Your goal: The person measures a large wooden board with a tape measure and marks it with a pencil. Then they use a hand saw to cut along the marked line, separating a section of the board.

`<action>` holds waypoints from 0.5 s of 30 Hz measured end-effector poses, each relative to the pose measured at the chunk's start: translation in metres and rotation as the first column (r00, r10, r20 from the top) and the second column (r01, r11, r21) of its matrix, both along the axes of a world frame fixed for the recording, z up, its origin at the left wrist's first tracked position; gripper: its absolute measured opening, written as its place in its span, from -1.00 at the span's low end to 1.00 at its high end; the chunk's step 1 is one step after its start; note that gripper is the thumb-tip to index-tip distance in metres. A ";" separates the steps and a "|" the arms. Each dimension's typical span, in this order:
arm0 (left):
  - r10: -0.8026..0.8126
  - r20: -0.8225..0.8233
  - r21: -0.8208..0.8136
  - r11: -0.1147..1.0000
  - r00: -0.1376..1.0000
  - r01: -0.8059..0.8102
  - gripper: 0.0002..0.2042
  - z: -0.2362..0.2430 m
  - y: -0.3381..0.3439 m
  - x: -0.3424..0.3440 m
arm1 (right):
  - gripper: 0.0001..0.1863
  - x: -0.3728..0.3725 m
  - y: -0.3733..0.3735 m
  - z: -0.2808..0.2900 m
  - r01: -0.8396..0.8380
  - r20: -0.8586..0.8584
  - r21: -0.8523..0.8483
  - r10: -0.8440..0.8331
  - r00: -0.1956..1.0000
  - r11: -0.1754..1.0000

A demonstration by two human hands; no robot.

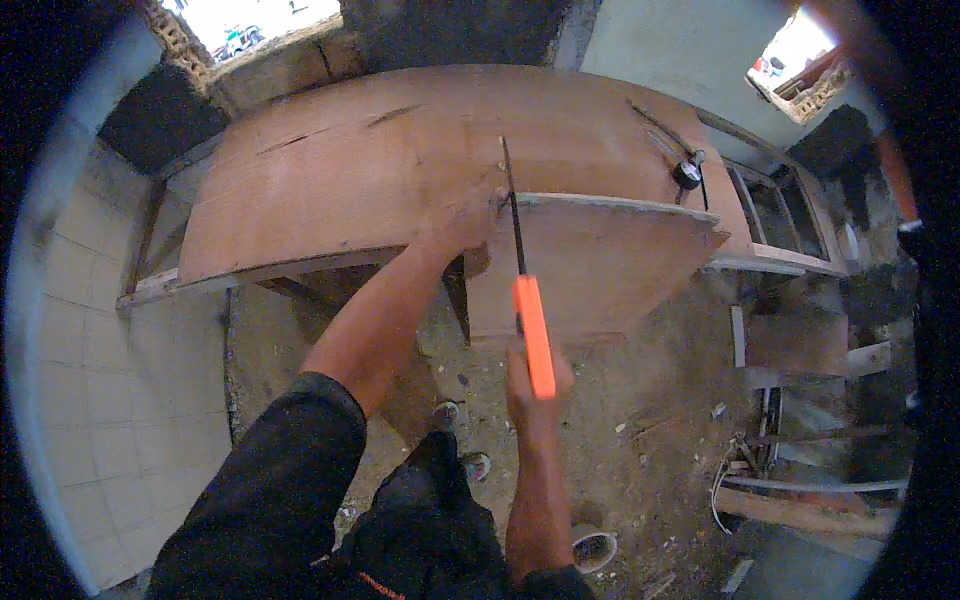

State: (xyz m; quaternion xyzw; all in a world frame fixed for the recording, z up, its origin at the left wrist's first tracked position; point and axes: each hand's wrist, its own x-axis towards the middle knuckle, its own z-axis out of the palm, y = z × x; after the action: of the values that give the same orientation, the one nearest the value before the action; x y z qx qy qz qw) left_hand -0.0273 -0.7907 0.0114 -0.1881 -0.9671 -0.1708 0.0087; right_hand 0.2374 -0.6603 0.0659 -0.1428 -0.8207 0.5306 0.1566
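My right hand (538, 378) is closed round the orange handle of a handsaw (532, 335). The narrow dark blade runs away from me, over the upper left corner of a smaller plywood piece (590, 265) and onto the large plywood sheet (330, 180). The smaller piece slopes down toward me from the sheet, with a pale, rough upper edge. My left hand (468, 222) grips that piece at its upper left corner, just left of the blade. Some of its fingers are hidden.
A long-handled metal tool (665, 130) and a small round black thing (687, 175) lie on the sheet at the right. Wooden framing (770, 255) extends beyond it. A bucket (594, 548) stands near my feet; boards and scrap (800, 500) lie at the right.
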 end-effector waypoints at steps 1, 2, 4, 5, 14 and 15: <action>-0.015 -0.063 0.031 0.999 0.998 0.016 -0.70 0.000 -0.001 -0.003 | -0.68 0.016 0.000 -0.001 0.016 -0.163 0.126 0.005 0.987 0.992; -0.017 -0.118 0.062 0.998 0.993 0.024 -0.69 -0.002 -0.002 -0.003 | -0.66 0.034 0.001 -0.002 0.031 -0.076 0.067 -0.026 0.997 0.997; 0.005 -0.235 0.095 0.995 0.972 0.018 -0.71 -0.005 -0.001 -0.003 | -0.62 0.054 0.005 -0.005 0.030 0.004 -0.056 -0.029 1.000 0.998; -0.015 -0.157 0.106 0.994 0.987 0.032 -0.71 -0.005 -0.002 -0.005 | -0.60 0.055 0.007 -0.008 0.053 0.069 -0.124 -0.045 0.997 0.991; -0.075 -0.196 -0.236 0.971 0.978 0.027 -0.61 0.059 -0.004 0.019 | -0.61 0.010 0.015 -0.006 -0.047 -0.063 -0.024 0.046 0.997 0.999; -0.072 -0.115 -0.300 0.953 0.991 0.034 -0.62 0.065 -0.002 0.018 | -0.60 0.011 0.013 -0.004 -0.048 -0.012 -0.029 0.048 0.999 0.998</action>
State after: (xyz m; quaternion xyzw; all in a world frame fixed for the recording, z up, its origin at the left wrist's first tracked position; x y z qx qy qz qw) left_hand -0.0091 -0.7925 0.0762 -0.2236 -0.9739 -0.0115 0.0361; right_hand 0.2484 -0.6473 0.0622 -0.1226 -0.8150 0.5471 0.1462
